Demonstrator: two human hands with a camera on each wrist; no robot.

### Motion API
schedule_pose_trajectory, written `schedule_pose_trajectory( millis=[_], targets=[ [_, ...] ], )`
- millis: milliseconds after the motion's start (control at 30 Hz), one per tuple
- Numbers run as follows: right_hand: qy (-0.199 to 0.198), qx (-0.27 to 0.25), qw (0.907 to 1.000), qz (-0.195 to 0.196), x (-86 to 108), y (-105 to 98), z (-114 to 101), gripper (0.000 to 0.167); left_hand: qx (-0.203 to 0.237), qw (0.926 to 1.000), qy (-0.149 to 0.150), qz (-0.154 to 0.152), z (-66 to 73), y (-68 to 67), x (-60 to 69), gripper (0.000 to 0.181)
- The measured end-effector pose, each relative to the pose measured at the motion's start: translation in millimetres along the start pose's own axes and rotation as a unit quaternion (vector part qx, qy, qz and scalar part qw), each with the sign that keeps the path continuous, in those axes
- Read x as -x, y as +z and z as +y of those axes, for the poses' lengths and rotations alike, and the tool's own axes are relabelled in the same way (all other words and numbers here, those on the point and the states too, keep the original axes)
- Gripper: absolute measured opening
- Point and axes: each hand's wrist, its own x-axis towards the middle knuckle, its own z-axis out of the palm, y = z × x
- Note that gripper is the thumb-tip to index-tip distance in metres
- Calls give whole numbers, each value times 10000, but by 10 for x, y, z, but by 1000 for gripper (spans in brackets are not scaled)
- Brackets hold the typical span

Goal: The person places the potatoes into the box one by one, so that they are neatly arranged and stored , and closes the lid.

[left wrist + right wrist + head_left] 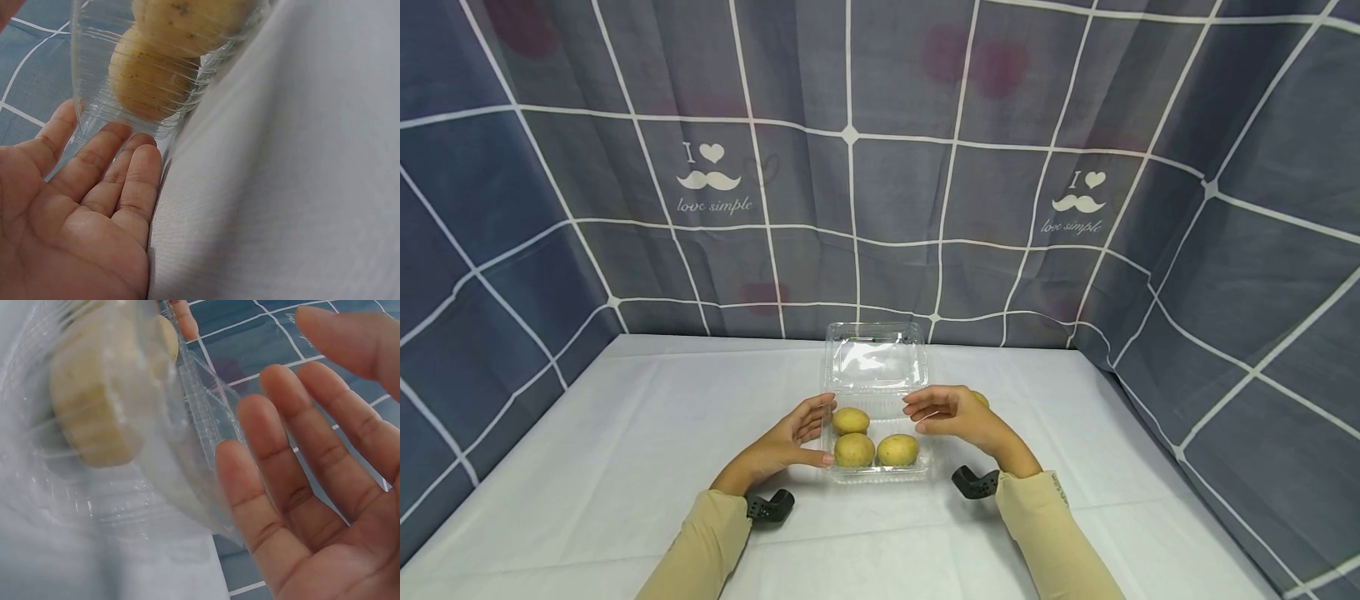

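Observation:
A clear plastic clamshell box (880, 477) stands on the table with its lid (876, 358) raised at the back. Inside lie three potatoes: one at the back left (850, 420), one at the front left (853, 451) and one at the front right (898, 450). My left hand (796, 435) rests its fingertips on the box's left wall, fingers nearly straight in the left wrist view. Over the right rim hovers my right hand (958, 414), fingers loosely extended and holding nothing. Another potato (981, 399) lies beyond that hand, mostly hidden by it.
White cloth (715, 400) covers the table. A dark checked curtain (805, 183) hangs behind it and along both sides. Each wrist wears a black camera mount, one on the left (771, 507) and one on the right (976, 482).

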Motion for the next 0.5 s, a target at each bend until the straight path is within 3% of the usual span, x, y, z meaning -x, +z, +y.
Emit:
schedule_pose_trajectory(
  millis=[300,500],
  targets=[
    [-45,-201,9988,442,25,-85,46,49,-14,10000,68,2,-3,-3,2,107],
    [-210,154,9959,867,32,-152,95,50,-2,10000,83,-19,-3,-6,-3,107]
  ],
)
